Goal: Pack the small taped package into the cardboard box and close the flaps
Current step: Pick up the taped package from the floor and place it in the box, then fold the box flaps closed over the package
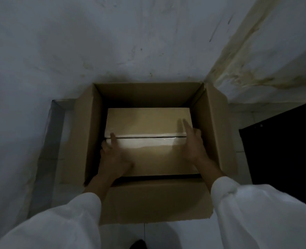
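A brown cardboard box stands open on the floor against the wall, its flaps folded outward. Inside it lies the taped package, a flat brown parcel with shiny clear tape along its middle seam, nearly filling the box. My left hand rests on the package's left near part, fingers spread, one finger on the tape. On the package's right edge, against the box's right wall, lies my right hand, fingers extended. Both arms wear white sleeves.
A stained white wall rises right behind the box. A grey frame or ledge lies along the box's left. A black object stands to the right. The near flap hangs toward me over pale floor tiles.
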